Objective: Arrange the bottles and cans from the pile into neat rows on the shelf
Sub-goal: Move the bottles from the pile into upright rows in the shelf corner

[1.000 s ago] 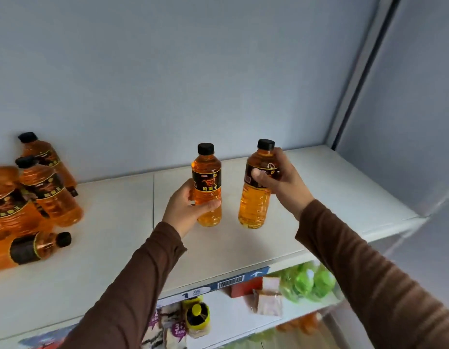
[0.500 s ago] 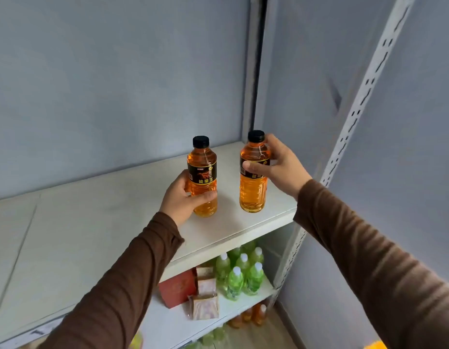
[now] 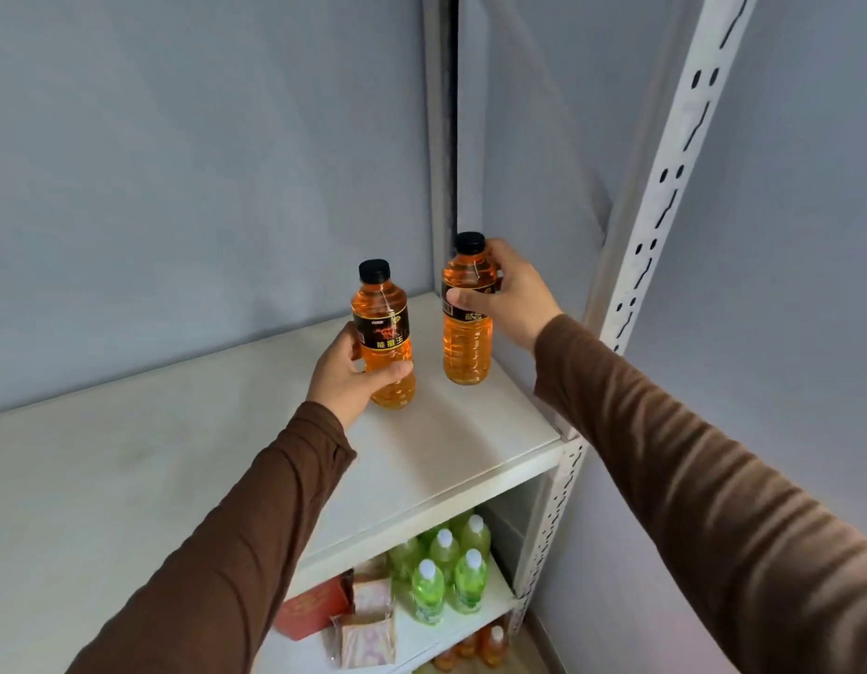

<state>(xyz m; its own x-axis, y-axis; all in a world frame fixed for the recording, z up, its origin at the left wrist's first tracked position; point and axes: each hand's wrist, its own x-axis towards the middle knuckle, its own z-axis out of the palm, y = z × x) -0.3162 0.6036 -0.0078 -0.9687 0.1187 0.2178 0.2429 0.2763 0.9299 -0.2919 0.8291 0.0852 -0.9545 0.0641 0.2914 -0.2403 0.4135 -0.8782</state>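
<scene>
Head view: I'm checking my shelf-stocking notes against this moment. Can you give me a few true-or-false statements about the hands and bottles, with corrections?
1. The left hand grips an orange bottle with a black cap. True.
2. The right hand is open and holds nothing. False: it grips a second orange bottle round its upper part.
3. Both held bottles are upright. True.
4. The two bottles touch each other. False: a gap shows between them.
5. Green bottles stand on a lower shelf. True.
6. The bottles are at the left end of the shelf. False: they are near its right end.
</scene>
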